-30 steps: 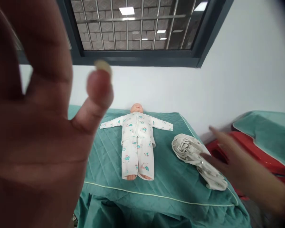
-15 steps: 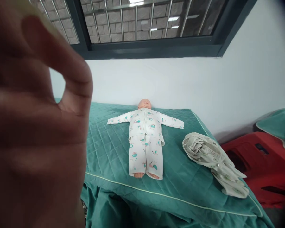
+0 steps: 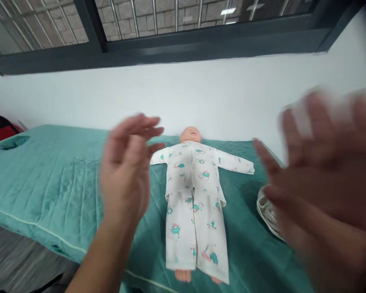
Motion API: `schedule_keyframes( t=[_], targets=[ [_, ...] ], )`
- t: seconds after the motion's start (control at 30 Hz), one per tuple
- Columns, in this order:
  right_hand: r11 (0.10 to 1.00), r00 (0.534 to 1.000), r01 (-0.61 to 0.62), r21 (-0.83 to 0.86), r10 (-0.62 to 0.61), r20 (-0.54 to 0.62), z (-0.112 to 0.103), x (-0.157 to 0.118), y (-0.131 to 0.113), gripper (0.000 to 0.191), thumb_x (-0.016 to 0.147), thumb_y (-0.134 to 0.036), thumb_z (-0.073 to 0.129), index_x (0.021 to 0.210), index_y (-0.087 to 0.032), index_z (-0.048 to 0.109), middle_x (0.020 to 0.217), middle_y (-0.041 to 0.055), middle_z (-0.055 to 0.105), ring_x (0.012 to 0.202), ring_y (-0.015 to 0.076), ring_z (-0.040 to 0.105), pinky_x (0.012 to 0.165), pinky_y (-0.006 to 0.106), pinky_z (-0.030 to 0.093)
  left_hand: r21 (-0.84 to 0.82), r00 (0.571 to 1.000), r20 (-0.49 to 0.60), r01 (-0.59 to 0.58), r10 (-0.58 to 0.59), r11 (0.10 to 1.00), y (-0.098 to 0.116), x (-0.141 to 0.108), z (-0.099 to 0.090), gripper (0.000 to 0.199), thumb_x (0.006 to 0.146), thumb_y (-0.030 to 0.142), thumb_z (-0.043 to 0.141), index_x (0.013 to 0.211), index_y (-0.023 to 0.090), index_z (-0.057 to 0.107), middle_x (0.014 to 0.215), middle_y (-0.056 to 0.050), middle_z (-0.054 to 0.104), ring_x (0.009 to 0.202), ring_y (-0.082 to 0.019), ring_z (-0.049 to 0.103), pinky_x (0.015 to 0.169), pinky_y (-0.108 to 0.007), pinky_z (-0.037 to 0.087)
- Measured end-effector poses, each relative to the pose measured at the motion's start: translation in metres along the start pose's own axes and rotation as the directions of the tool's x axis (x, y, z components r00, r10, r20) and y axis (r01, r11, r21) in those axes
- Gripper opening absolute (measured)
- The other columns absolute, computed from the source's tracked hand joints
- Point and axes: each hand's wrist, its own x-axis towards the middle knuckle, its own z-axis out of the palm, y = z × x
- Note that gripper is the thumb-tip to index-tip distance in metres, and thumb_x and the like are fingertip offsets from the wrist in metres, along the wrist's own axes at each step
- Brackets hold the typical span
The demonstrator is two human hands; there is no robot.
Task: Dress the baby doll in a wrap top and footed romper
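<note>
A baby doll (image 3: 190, 134) lies on its back on a green quilted bed cover (image 3: 57, 162), its head near the wall. It wears a white printed pajama top (image 3: 183, 171) with sleeves spread wide, and matching pants (image 3: 179, 228); its feet show at the hems. Raised in front of the doll's sleeve on the left is my left hand (image 3: 126, 167), empty, with loosely bent fingers apart. My right hand (image 3: 329, 162) is blurred in the air at the right, fingers spread, holding nothing. It partly hides a crumpled pale cloth (image 3: 268, 213).
Behind the bed rises a white wall (image 3: 232, 97) with a dark window frame (image 3: 171, 51) and metal bars above. A red and black item (image 3: 1, 130) stands at the far left. Grey flooring (image 3: 18, 260) shows at lower left.
The hand that filled the left side close to the camera has moved away. Both hands now show in front of the bed. The view has shifted closer to the doll and turned left.
</note>
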Motion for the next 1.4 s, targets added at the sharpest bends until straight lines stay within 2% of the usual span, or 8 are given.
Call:
schedule_keyframes(
  t=[0.07, 0.13, 0.2, 0.27, 0.33, 0.6, 1.03, 1.4],
  targets=[
    [0.996, 0.999, -0.016, 0.087, 0.020, -0.041, 0.025, 0.018, 0.037, 0.072, 0.082, -0.039, 0.069, 0.142, -0.053, 0.032, 0.159, -0.0111, 0.026, 0.149, 0.0229, 0.022, 0.118, 0.048, 0.034, 0.163, 0.997, 0.054, 0.048, -0.058, 0.985, -0.057, 0.022, 0.009, 0.019, 0.090, 0.038, 0.060, 0.104, 0.027, 0.068, 0.113, -0.002, 0.069, 0.105, -0.017, 0.064, 0.087, -0.030, 0.054],
    [0.993, 0.993, -0.114, 0.024, 0.114, -0.027, 0.050, 0.043, 0.087, 0.066, 0.085, -0.036, 0.062, 0.144, -0.041, 0.034, 0.158, -0.0023, 0.031, 0.146, 0.0240, 0.028, 0.117, 0.052, 0.032, 0.395, 0.981, 0.151, 0.053, -0.122, 0.917, -0.119, 0.045, 0.019, 0.020, 0.091, 0.034, 0.059, 0.105, 0.023, 0.069, 0.112, -0.004, 0.071, 0.106, -0.018, 0.064, 0.093, -0.033, 0.051],
    [0.970, 0.977, -0.212, -0.114, 0.212, -0.012, 0.067, 0.066, 0.135, 0.056, 0.087, -0.037, 0.056, 0.140, -0.029, 0.042, 0.151, 0.0072, 0.042, 0.141, 0.0264, 0.038, 0.116, 0.053, 0.031, 0.572, 0.965, 0.237, -0.047, -0.111, 0.819, -0.171, 0.064, 0.026, 0.019, 0.090, 0.025, 0.057, 0.103, 0.019, 0.070, 0.112, -0.007, 0.071, 0.110, -0.020, 0.062, 0.103, -0.037, 0.046],
    [0.940, 0.966, -0.255, -0.228, 0.259, -0.011, 0.076, 0.082, 0.168, 0.049, 0.087, -0.037, 0.054, 0.133, -0.021, 0.051, 0.141, 0.0125, 0.051, 0.134, 0.0281, 0.045, 0.114, 0.052, 0.032, 0.610, 0.935, 0.323, -0.089, -0.145, 0.787, -0.206, 0.076, 0.029, 0.020, 0.092, 0.022, 0.054, 0.101, 0.018, 0.071, 0.111, -0.006, 0.071, 0.109, -0.020, 0.063, 0.104, -0.037, 0.044],
    [0.924, 0.957, -0.277, -0.263, 0.288, 0.004, 0.079, 0.086, 0.182, 0.041, 0.086, -0.037, 0.052, 0.123, -0.020, 0.058, 0.132, 0.0118, 0.059, 0.126, 0.0276, 0.052, 0.111, 0.049, 0.036, 0.594, 0.906, 0.383, -0.092, -0.180, 0.799, -0.221, 0.080, 0.030, 0.022, 0.093, 0.021, 0.051, 0.100, 0.020, 0.072, 0.112, -0.004, 0.072, 0.110, -0.019, 0.062, 0.105, -0.036, 0.044],
    [0.901, 0.926, -0.358, -0.246, 0.376, 0.031, 0.074, 0.074, 0.171, 0.026, 0.086, -0.040, 0.050, 0.103, -0.028, 0.065, 0.100, 0.0018, 0.070, 0.096, 0.0240, 0.062, 0.087, 0.040, 0.049, 0.592, 0.905, 0.345, -0.003, -0.250, 0.806, -0.212, 0.071, 0.029, 0.021, 0.091, 0.021, 0.055, 0.098, 0.027, 0.074, 0.112, 0.001, 0.071, 0.116, -0.019, 0.058, 0.107, -0.036, 0.041],
    [0.924, 0.933, -0.297, -0.240, 0.335, 0.133, 0.071, 0.076, 0.169, 0.022, 0.091, -0.038, 0.047, 0.103, -0.029, 0.064, 0.123, 0.0007, 0.065, 0.113, 0.0231, 0.059, 0.098, 0.040, 0.043, 0.530, 0.861, 0.417, 0.030, -0.292, 0.848, -0.212, 0.072, 0.027, 0.042, 0.088, 0.006, 0.039, 0.103, 0.023, 0.074, 0.118, -0.004, 0.066, 0.116, -0.017, 0.058, 0.110, -0.035, 0.041],
    [0.909, 0.921, -0.386, -0.156, 0.390, -0.006, 0.076, 0.071, 0.175, 0.024, 0.088, -0.034, 0.054, 0.105, -0.027, 0.069, 0.124, 0.0007, 0.067, 0.119, 0.0224, 0.057, 0.106, 0.041, 0.040, 0.515, 0.909, 0.299, 0.102, -0.289, 0.851, -0.217, 0.070, 0.025, 0.033, 0.084, 0.006, 0.048, 0.093, 0.023, 0.074, 0.108, -0.002, 0.071, 0.107, -0.016, 0.063, 0.104, -0.032, 0.046]
  ],
)
